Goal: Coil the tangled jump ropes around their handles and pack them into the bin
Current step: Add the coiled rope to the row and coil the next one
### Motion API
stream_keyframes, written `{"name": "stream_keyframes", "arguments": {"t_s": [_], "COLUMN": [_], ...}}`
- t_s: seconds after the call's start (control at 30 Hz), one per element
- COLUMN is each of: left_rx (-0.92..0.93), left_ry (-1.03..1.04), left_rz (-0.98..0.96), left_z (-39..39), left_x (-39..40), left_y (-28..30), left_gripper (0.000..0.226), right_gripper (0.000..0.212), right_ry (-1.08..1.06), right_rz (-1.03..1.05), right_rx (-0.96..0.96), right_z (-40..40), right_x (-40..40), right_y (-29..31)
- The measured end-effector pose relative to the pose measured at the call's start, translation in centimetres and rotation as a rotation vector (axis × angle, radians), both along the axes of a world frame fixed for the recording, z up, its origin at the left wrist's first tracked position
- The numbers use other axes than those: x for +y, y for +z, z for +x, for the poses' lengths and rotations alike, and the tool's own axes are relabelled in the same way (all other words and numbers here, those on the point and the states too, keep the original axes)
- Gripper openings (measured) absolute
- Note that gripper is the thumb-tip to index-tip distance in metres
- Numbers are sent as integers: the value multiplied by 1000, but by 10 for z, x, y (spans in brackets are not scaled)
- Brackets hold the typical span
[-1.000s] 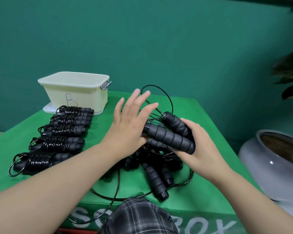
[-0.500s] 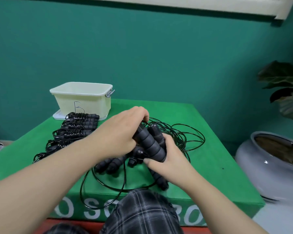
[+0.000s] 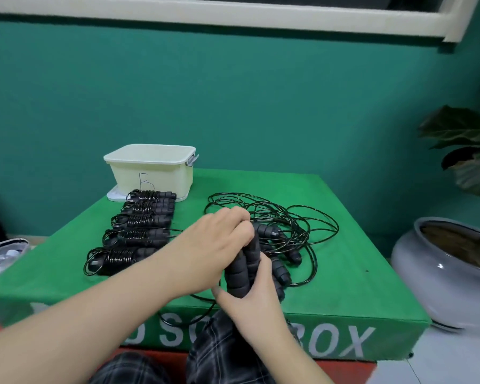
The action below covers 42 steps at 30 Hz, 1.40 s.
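Gripping paired foam handles (image 3: pixel 240 275) upright above the green table's (image 3: pixel 344 273) near edge, right hand (image 3: pixel 250 297) steadies them; left hand (image 3: pixel 219 245) closes over their tops, likely winding cord from the tangle (image 3: pixel 283 223) just behind.

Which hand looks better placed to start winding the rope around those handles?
Left. The right hand grips the paired handles from below, steadying them; the left hand sits at their top end, nearest the loose rope.

Bare green cloth-covered box top (image 3: pixel 352 245) along right edge, loose black rope tangle (image 3: pixel 283 225) mid-top, row of coiled black rope bundles (image 3: pixel 139 231) barring cream plastic bin (image 3: pixel 150 173) at far-left corner
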<state>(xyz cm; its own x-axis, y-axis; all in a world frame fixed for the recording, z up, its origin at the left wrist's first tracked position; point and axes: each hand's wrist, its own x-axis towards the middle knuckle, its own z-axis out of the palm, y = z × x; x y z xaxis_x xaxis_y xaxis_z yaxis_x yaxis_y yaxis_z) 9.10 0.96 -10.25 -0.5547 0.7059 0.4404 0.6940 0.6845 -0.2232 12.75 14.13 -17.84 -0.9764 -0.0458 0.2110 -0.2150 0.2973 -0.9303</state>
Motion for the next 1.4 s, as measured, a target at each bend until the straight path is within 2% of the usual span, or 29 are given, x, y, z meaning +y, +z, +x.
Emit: {"name": "stream_keyframes", "arguments": {"t_s": [0.07,0.2,0.3,0.4,0.5,0.67,0.9,1.0,1.07,1.2,1.4], "left_rx": [-75,-137,-173,-253,-288,-157,39,-10,-85,-64,-424], "left_ry": [-15,-32,-25,25,205,338,450,447,433,543,581], "left_rz": [117,260,280,330,338,478,841,1070,1167,999,771], "left_z": [-1,-4,-1,7,12,2,-2,1,3,8,3], "left_x": [1,-3,-5,-6,-9,-38,-84,-88,-88,-82,-39], "left_y": [-10,-21,-23,-20,-4,38,103,120,125,121,78], "left_gripper": [42,70,74,74,69,55,33,16,13,25,41], "right_gripper": [66,65,69,63,53,47,29,25,24,22,26], "right_ry": [-25,0,55,75,62,-111,-420,-455,-460,-455,-469], "right_rz": [-13,-5,22,62,99,159,161,134,129,44,1], "right_rx": [1,8,-11,-30,-37,-52,-185,-186,-166,-103,-113], "right_z": [1,1,2,2,3,-10,-45,-50,-51,-52,-54], "right_x": [-1,1,6,8,8,30,99,114,119,123,126], "right_y": [-7,-15,-18,-19,-17,-5,18,31,40,54,48]}}
